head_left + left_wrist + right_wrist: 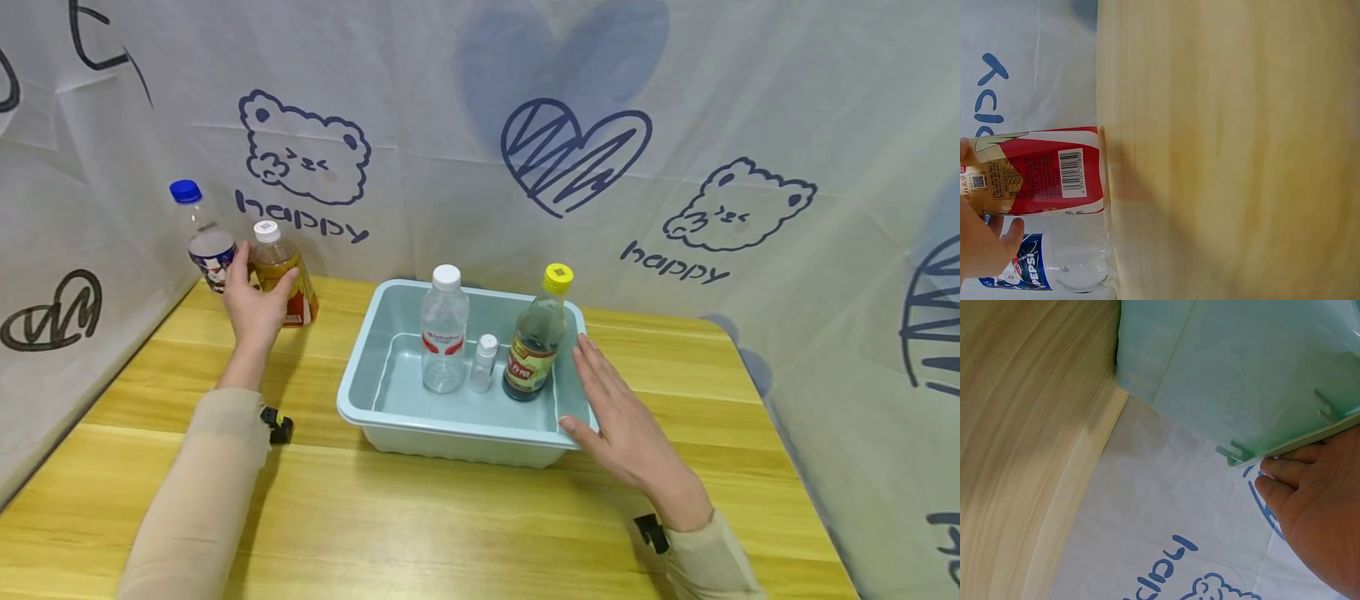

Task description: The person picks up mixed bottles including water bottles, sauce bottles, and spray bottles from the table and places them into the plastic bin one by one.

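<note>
At the back left, my left hand holds a bottle of amber drink with a white cap, thumb on one side and fingers on the other. Its red label with a barcode faces the left wrist camera. Close beside it stands a Pepsi bottle with a blue cap. My right hand rests along the right rim of a light blue basin, fingers straight. Inside the basin stand a clear bottle with a white cap, a small clear vial and a dark sauce bottle with a yellow cap.
The wooden table carries the basin near its middle. A pale cloth printed with bears and hearts hangs behind the table and along its sides. Hooked tabs project under the basin's rim.
</note>
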The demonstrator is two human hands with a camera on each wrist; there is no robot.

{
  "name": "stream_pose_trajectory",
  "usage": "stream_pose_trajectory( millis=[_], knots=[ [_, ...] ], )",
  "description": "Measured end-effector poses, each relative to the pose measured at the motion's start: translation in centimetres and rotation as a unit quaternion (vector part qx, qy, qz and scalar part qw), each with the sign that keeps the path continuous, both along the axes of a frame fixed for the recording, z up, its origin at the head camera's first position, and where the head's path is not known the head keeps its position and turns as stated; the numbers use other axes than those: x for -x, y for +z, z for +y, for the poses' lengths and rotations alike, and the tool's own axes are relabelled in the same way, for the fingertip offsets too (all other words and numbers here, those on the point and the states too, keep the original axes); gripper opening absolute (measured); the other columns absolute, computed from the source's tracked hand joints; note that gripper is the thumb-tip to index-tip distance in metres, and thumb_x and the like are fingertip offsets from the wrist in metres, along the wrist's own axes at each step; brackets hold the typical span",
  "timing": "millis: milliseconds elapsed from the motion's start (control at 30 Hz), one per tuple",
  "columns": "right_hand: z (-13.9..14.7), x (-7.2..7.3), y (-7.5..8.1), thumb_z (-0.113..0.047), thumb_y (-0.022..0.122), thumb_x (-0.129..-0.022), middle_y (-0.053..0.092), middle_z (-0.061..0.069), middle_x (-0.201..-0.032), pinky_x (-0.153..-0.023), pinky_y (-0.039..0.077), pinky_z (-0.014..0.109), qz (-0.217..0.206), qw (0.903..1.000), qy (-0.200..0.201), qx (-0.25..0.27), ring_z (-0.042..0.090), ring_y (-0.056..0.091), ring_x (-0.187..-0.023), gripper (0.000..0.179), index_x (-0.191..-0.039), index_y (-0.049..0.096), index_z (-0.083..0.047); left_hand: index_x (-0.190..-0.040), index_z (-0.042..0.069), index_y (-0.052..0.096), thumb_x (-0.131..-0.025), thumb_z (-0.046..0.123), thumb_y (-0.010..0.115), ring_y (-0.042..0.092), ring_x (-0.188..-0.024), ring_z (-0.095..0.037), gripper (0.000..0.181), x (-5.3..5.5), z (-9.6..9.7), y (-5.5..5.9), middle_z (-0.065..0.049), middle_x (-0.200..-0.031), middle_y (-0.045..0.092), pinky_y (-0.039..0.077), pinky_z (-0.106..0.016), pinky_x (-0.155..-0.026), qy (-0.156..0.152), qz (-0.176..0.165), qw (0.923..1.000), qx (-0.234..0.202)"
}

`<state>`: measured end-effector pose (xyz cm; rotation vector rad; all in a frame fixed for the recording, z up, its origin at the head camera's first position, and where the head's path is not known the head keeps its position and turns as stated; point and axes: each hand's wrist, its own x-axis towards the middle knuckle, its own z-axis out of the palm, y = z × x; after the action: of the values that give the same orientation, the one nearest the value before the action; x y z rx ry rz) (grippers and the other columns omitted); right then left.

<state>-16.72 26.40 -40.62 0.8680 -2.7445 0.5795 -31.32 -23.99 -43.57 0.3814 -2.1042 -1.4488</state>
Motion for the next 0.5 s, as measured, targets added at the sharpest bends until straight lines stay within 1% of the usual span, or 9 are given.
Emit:
stream_pose_trajectory(
  millis=[167, 300, 500],
  knots=[
    [-0.03, 0.05, 0.04, -0.055, 0.048, -0.106, 0.007, 0.012, -0.175, -0.130, 0.013, 0.041, 0.001, 1.0000, 0.000, 0.000, 0.032, 0.012, -0.160, 0.086, -0.165, 0.016, -0.001, -0.164, 0.016, 0.033, -0.097, 0.025, 0.074, 0.035, -0.152, -0.024, 0.079, 0.07, -0.10, -0.05, -0.012, -0.164, 0.035, 0.031, -0.040, -0.125, -0.003, -0.002, 1.0000, -0.002],
    [-0.05, 0.02, 0.05, -0.055, 0.048, -0.106, 0.006, 0.011, -0.175, -0.130, 0.014, 0.043, -0.001, 1.0000, -0.002, -0.002, 0.030, 0.011, -0.160, 0.086, -0.165, 0.016, -0.002, -0.164, 0.015, 0.033, -0.097, 0.024, 0.074, 0.035, -0.152, -0.025, 0.079, 0.08, -0.11, -0.02, -0.012, -0.164, 0.035, 0.031, -0.041, -0.125, -0.003, -0.008, 1.0000, -0.001],
    [-0.05, 0.01, 0.05, -0.056, 0.047, -0.106, 0.006, 0.011, -0.175, -0.130, 0.013, 0.043, -0.001, 1.0000, -0.003, -0.001, 0.030, 0.011, -0.160, 0.086, -0.166, 0.015, -0.003, -0.163, 0.015, 0.034, -0.097, 0.025, 0.075, 0.036, -0.151, -0.025, 0.078, -0.03, -0.11, 0.09, -0.012, -0.163, 0.036, 0.033, -0.041, -0.124, -0.004, -0.003, 1.0000, 0.003]
  ],
)
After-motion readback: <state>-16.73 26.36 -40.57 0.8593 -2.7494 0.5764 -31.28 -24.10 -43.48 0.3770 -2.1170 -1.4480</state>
